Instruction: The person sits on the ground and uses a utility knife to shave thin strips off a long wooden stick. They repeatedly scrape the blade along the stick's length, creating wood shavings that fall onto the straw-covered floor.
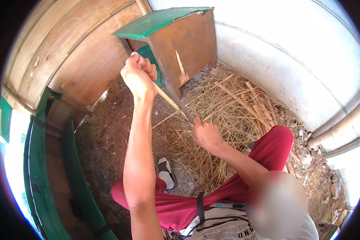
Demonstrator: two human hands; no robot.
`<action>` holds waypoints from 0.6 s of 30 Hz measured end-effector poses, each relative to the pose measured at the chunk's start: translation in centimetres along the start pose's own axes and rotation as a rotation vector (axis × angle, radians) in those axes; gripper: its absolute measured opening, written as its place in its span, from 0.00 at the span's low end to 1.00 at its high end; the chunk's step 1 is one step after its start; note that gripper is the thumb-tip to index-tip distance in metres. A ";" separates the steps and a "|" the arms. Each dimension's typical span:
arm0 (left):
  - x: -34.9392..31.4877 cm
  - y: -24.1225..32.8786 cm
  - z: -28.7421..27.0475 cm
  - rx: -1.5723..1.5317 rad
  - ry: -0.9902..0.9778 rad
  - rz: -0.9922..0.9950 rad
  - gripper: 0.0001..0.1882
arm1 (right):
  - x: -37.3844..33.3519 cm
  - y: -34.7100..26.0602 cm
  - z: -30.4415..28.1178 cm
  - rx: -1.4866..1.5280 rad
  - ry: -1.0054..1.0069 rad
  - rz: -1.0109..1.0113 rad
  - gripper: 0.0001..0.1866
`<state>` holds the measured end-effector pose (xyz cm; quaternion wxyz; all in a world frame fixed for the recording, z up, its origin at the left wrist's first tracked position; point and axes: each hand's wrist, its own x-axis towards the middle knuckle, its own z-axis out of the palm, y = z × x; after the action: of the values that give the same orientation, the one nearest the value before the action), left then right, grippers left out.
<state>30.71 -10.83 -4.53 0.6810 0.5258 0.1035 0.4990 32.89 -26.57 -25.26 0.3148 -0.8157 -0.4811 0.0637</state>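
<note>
My left hand (140, 78) is raised in front of the box with its fingers curled into a fist around a pale bamboo or wood strip (169, 99). That strip slants down and right toward my right hand (207, 137), which is closed with its thumb up. A dark, flat, blade-like length (187, 113) runs along the strip's right side and ends at my right hand. Whether it is a separate knife or the strip's dark edge is hard to make out. Both hands are above a heap of straw-like shavings (212, 148).
A brown wooden box (188, 44) with a green covered top (160, 22) stands at the back. Split wood pieces (244, 102) lie at its right. A green-edged wooden structure (52, 160) is on the left, a white curved wall (276, 48) on the right. My crossed legs (244, 176) are below.
</note>
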 end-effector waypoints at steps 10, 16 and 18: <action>0.1 0.5 -2.2 0.002 0.013 0.013 0.19 | 1.5 -3.8 -1.8 0.012 0.065 -0.063 0.14; -0.8 0.0 1.3 0.009 -0.018 0.032 0.20 | 0.8 7.3 7.9 -0.215 0.106 -0.166 0.12; -0.6 0.0 0.3 -0.001 0.001 0.015 0.21 | 0.1 4.9 6.2 -0.221 -0.027 0.010 0.13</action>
<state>30.61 -11.52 -4.58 0.6773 0.5259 0.0997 0.5047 34.04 -25.36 -33.00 0.2163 -0.8468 -0.4854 0.0229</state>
